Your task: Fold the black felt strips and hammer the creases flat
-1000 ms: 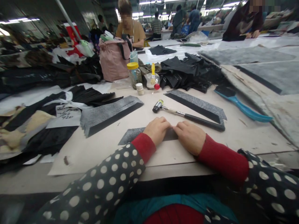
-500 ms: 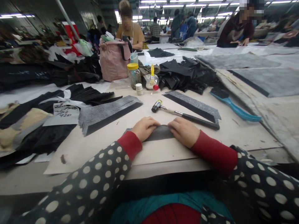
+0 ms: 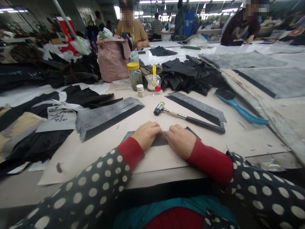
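A grey-black strip of material (image 3: pixel 160 141) lies on the pale board in front of me. My left hand (image 3: pixel 148 133) has its fingers closed on the strip's upper edge, left of its middle. Close beside it, my right hand (image 3: pixel 181 140) pinches the same edge, the fingertips of both hands almost touching. The strip's left end shows under the left wrist, and a dark corner sticks out past the right hand. Just beyond my hands rests a hammer (image 3: pixel 175 114) with a black handle. Fanned stacks of similar strips lie left (image 3: pixel 111 117) and right (image 3: pixel 197 109).
Behind the hammer stand a yellow-lidded jar (image 3: pixel 135 78), a small white bottle (image 3: pixel 140 90) and a yellow brush (image 3: pixel 154 74). A blue-handled brush (image 3: pixel 247 111) lies right. Black pieces with a paper tag (image 3: pixel 57 118) lie left. A pink bag (image 3: pixel 111 60) and co-workers are farther back.
My right hand has moved left along the strip toward my left hand, so the strip's right end now shows beyond it. The view has shifted slightly.
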The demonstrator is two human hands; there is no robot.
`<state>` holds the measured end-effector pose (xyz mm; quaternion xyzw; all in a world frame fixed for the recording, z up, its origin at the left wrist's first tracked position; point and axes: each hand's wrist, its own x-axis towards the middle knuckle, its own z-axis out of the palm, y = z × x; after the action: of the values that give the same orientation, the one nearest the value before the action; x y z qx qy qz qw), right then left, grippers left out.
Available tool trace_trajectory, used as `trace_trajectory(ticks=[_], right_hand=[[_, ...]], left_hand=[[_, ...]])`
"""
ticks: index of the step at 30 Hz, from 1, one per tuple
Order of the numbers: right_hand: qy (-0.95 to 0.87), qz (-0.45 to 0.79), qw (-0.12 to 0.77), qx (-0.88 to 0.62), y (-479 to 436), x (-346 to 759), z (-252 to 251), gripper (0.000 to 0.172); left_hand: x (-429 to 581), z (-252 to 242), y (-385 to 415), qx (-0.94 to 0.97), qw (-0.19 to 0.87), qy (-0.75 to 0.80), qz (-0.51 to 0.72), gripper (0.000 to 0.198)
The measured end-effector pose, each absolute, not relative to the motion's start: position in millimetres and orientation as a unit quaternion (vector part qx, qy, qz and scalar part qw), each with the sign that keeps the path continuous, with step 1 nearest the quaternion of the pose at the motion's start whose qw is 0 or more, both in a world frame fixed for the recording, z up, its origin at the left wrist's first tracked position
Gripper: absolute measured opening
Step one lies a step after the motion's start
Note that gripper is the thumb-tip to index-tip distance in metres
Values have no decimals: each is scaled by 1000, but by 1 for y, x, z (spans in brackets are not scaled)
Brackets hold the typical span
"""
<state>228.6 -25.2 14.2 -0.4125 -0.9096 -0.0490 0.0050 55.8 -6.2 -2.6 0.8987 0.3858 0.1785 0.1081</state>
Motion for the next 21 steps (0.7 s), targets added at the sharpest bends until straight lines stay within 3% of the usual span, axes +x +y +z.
trace_trajectory(ticks=[7,11,15,21], right_hand=[[-893,-39,33,-446,-25,227,14,22],[-894,22,60,-443,-20,223,12,19],[-903,76,75,-416,-15,214,10,29],[-916,-15,26,-400,-25,201,13,24]], left_hand=[[27,-6,-4,870,179,398,231,22],[22,-8,-7,864,171,409,241,22],[26,-7,-9,875,141,403,230,25],[27,-3,-13,891,105,398,194,27]])
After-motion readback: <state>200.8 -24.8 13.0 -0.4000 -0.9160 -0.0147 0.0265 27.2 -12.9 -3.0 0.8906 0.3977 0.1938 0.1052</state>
